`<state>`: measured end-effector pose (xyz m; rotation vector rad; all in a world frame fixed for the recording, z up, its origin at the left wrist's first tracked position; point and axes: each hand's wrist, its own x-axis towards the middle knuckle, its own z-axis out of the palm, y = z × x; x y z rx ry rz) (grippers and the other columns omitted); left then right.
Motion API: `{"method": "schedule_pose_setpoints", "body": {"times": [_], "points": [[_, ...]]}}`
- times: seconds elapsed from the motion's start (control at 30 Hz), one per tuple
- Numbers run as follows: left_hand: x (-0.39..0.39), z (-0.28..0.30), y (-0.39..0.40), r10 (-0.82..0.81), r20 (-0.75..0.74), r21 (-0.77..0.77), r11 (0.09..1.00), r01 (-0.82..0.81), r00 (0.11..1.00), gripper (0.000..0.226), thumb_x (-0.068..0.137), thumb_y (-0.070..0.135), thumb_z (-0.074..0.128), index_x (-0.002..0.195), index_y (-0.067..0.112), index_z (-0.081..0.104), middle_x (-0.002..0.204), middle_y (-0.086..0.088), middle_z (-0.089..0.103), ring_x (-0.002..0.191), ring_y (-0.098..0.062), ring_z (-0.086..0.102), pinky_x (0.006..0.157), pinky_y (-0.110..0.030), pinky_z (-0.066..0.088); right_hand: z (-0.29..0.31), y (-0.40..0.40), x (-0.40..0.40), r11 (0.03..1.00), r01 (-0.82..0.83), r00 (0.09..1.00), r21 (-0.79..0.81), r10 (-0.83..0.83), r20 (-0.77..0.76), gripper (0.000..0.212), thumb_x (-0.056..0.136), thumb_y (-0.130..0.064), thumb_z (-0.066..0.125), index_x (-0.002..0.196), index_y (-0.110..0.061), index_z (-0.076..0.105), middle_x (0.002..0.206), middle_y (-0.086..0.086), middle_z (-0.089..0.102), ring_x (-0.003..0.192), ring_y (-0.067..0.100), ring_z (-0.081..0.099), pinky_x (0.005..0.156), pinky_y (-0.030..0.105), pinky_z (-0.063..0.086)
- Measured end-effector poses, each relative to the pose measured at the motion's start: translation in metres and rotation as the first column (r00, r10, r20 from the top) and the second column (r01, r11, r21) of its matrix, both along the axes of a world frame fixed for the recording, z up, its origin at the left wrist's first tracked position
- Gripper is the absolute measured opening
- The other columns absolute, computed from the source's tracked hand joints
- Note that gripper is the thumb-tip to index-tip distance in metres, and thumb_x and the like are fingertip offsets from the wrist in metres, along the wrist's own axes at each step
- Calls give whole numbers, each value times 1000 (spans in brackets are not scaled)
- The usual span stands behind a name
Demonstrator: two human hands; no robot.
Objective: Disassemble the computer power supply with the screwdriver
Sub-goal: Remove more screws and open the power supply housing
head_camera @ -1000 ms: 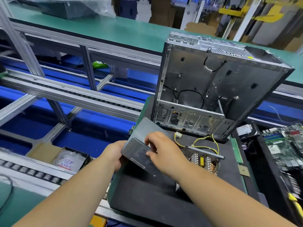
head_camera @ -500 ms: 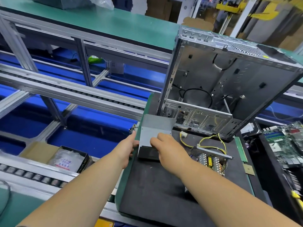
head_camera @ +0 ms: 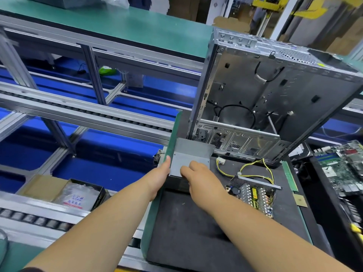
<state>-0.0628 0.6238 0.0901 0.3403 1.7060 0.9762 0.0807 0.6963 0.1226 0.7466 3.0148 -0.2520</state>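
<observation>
**Power supply cover at the mat's far left corner**

A black mat (head_camera: 188, 232) covers a green-edged bench beside aluminium-framed roller conveyors (head_camera: 82, 112) over blue flooring. The grey power supply cover (head_camera: 191, 155) lies before an open, upright computer case (head_camera: 275, 99). The left hand (head_camera: 158, 176) rests straight-fingered against its left side; the right hand (head_camera: 198, 178) presses its top. The bared power supply board (head_camera: 253, 190), with yellow wires, lies near the right hand. Writing on a bagged packet (head_camera: 76, 196) is unreadable.

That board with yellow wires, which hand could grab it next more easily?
Probably the right hand: the circuit board lies just to its right on the mat, while the left hand is beyond the grey metal cover.
</observation>
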Motion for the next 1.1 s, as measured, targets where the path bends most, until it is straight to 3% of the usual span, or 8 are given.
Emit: {"method": "schedule_pose_setpoints", "body": {"times": [0.27,0.37,0.57,0.67,0.77,0.87,0.97,1.1], "points": [[-2,6,4,-6,-20,21,1000,6,1000,80,98,67,18,149,9,39,158,-8,32,147,-27,25,118,-43,17,-5,0,-2,1000,-10,999,24,9,35,36,76,9,51,102,-15,47,92,-1,31,83,23,33,66,43,48],[-1,7,2,-8,-8,3,1000,8,1000,80,96,70,20,149,15,41,156,-1,36,146,-21,27,118,-40,15,-4,2,-2,999,-21,999,34,19,41,37,76,9,51,103,-15,48,93,-1,31,83,23,32,66,43,47],[3,18,3,127,-81,38,991,-125,989,71,96,67,31,148,19,42,150,-6,44,138,-26,39,111,-41,29,-1,4,3,1000,-18,1000,23,17,17,33,84,4,53,112,-14,50,111,4,47,98,27,45,73,40,45],[7,30,8,138,-347,169,982,-83,928,45,98,52,44,132,26,56,138,2,53,121,-19,50,100,-37,40,10,12,16,998,34,991,-45,-40,-131,26,94,-10,58,119,-14,56,116,5,53,108,27,48,86,39,43],[20,45,16,165,-478,320,947,-4,863,22,97,36,53,115,30,64,117,12,60,105,-7,56,77,-19,41,27,29,39,986,154,947,-71,-167,-275,19,93,-11,60,111,-17,63,106,1,59,106,23,50,84,35,42],[44,57,29,141,-539,360,930,75,831,15,96,29,56,103,33,68,103,12,61,91,1,56,69,-18,39,41,46,68,960,254,906,-117,-278,-319,14,90,-13,63,101,-21,64,96,-3,61,98,20,54,83,38,45],[72,62,42,118,-559,392,910,137,821,16,95,25,58,101,33,70,97,8,63,78,5,54,68,-15,41,44,61,98,924,321,848,-207,-378,-371,3,90,-23,64,91,-26,63,81,-10,59,82,14,53,72,35,45],[116,59,59,45,-557,396,892,217,829,19,95,20,59,96,35,69,90,1,63,64,5,51,57,-4,39,37,81,144,883,389,803,-262,-465,-373,9,96,-27,59,89,-33,58,78,-15,54,74,6,50,60,28,37]]}}
